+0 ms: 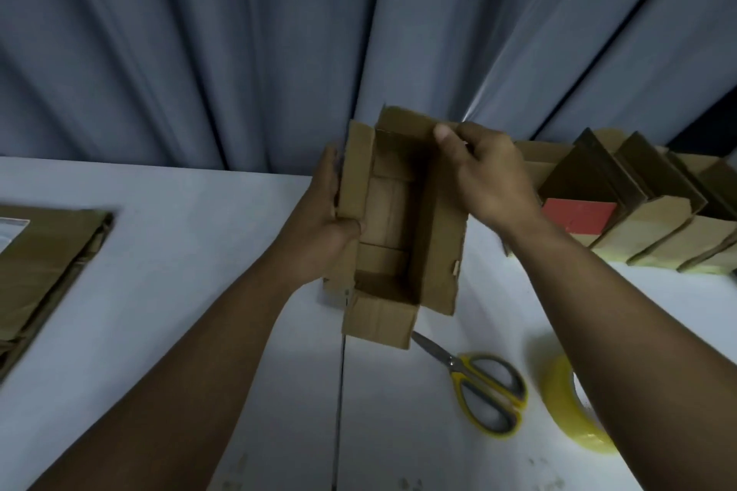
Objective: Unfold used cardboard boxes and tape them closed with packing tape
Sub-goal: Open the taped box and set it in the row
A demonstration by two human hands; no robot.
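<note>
Holding an open-topped cardboard box (393, 219) mid-table, both hands on it, flaps standing up; can't tell if its base touches the white table (179, 291). The table's far edge runs just behind the box, and a grey curtain (239, 32) hangs right behind that. Bare table left of the box up to a flattened cardboard stack (44, 259) at the left edge. A row of boxes (646, 211) crowds the right, near the right wrist. Scissors (478, 387) lie near the box's near corner, blade tip just beside it; tape roll (570, 407) sits right of them, partly under the right forearm.

Left hand (331, 219) grips the left long wall, thumb inside, fingers outside. Right hand (486, 179) has fingers curled, thumb pinching the far right flap's top edge.
</note>
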